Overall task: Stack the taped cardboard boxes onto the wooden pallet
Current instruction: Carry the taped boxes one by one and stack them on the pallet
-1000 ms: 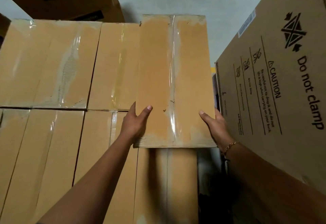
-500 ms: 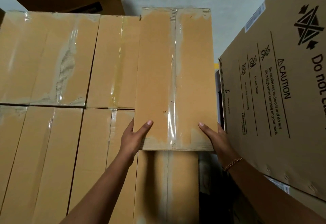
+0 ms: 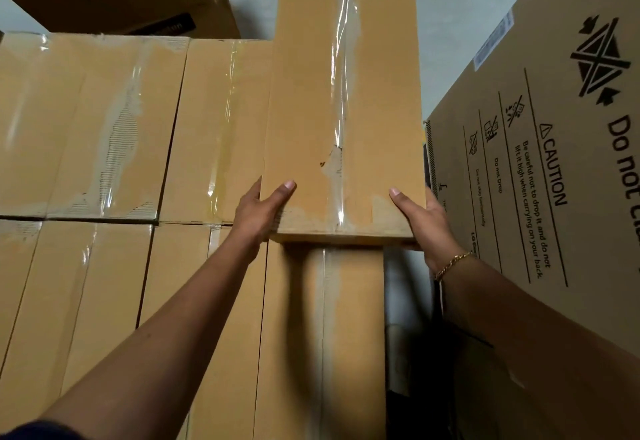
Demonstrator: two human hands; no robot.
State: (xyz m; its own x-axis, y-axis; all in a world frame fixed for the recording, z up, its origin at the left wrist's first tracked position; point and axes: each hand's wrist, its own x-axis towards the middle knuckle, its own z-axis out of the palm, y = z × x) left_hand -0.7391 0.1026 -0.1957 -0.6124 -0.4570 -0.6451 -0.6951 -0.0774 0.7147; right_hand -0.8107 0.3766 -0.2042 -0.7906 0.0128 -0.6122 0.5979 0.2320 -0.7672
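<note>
Stacked boxes (image 3: pixel 104 127) left, printed carton (image 3: pixel 554 197) right (tight); left hand (image 3: pixel 258 209), right hand (image 3: pixel 424 217) grip taped box (image 3: pixel 304 93).

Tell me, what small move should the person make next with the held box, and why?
Probably lower the held box straight down beside the back-row box. The left hand and right hand grip its near corners, it appears not yet set down, and its left edge runs along that neighbour.

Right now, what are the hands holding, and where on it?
Both hands hold one taped cardboard box at its near end: left hand on the left corner, right hand on the right corner, thumbs on top.
</note>
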